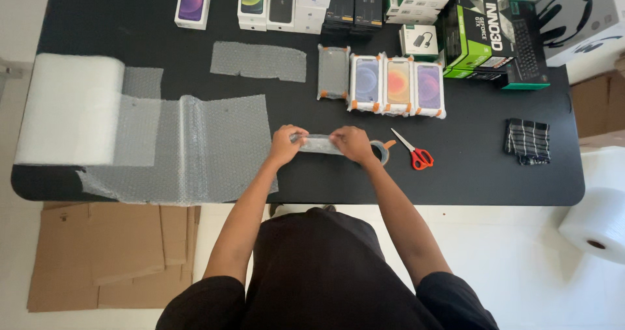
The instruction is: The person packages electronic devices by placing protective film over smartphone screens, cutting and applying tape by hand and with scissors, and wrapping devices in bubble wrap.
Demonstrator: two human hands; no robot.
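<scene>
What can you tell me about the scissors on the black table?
The scissors have red-orange plastic handles with two loops and thin silvery blades. They lie flat and closed on the black table, blades pointing up and left, handles toward the near edge. Nothing holds them. A tape roll sits just left, by the person's right hand.

Tape roll (381,151) half behind right hand (352,143); headphone box (583,14) cropped

Four wrapped phone boxes (382,82) (one dark), one pair of scissors (415,153).
</scene>
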